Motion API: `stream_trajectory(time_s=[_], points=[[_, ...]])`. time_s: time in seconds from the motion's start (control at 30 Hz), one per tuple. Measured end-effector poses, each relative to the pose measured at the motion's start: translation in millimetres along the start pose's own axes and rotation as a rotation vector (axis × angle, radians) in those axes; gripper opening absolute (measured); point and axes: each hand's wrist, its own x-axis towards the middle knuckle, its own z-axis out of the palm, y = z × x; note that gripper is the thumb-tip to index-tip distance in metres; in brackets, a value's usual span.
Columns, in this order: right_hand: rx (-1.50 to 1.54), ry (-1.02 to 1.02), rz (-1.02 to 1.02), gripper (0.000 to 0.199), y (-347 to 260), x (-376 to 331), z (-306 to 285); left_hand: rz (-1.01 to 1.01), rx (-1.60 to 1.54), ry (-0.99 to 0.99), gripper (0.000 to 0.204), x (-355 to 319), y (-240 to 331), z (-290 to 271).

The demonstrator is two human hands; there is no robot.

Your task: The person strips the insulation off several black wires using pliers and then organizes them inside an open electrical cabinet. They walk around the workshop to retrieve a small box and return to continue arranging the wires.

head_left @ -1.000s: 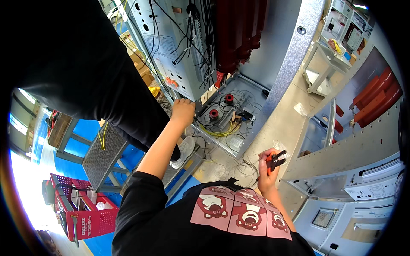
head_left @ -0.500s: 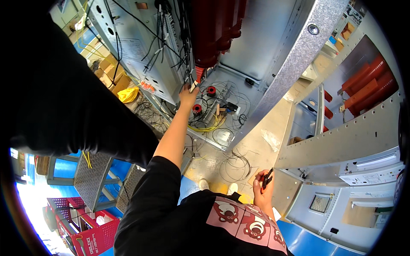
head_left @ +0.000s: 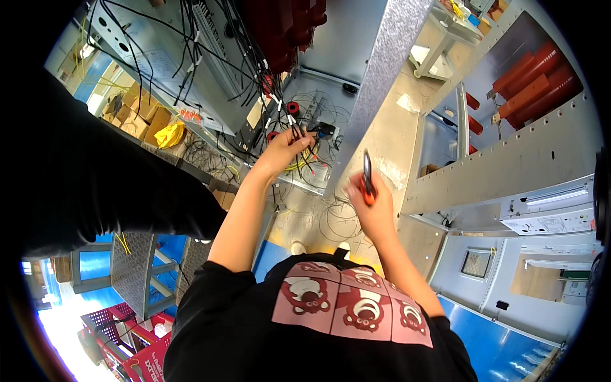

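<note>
My left hand (head_left: 280, 155) is closed around a bunch of black wires (head_left: 275, 109) that hang from the upper part of an open metal cabinet. Several wires carry white sleeves, and loose ends with red tips stick out below the fingers. To the right, in front of the cabinet's post (head_left: 380, 70), my right hand (head_left: 378, 207) grips pliers (head_left: 367, 170) with red-and-black handles, their jaws pointing up and away from me. The pliers are slightly blurred and stand apart from the wires. A red spool (head_left: 293, 108) sits on the cabinet floor behind my left hand.
Dark red cylindrical parts (head_left: 280, 32) fill the cabinet's upper area. Another cabinet (head_left: 484, 172) stands at right. Cardboard boxes (head_left: 135, 118) and a yellow bag (head_left: 169, 135) lie at left, near another person's black-clothed limb (head_left: 127, 172). Metal steps (head_left: 135, 267) and a red cart (head_left: 149, 360) are lower left.
My left hand has come back toward me and now holds the black wires. My right hand has moved up and left with the pliers, closer to the left hand.
</note>
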Motion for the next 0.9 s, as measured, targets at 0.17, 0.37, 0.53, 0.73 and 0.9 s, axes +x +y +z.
stream_trajectory(time_s=[0.17, 0.37, 0.53, 0.73, 0.9], points=[[-0.030, -0.191, -0.027, 0.022, -10.0, 33.6, 26.1, -0.025, -0.038, -0.024, 0.017, -50.3, 17.9, 18.0], [0.178, -0.439, 0.154, 0.011, -30.2, 23.2, 37.1, 0.001, -0.190, 0.081, 0.016, -92.5, 20.1, 20.7], [0.460, -0.656, 0.377, 0.010, -11.9, 21.4, 34.6, 0.038, -0.281, 0.124, 0.015, -110.5, 15.8, 18.0], [0.448, -0.772, 0.477, 0.017, -13.2, 10.7, 34.8, -0.020, -0.111, 0.097, 0.011, -124.4, 11.9, 22.1], [0.363, -0.752, 0.505, 0.019, -14.4, 8.5, 34.3, 0.004, -0.114, 0.104, 0.011, -124.4, 5.8, 20.0]])
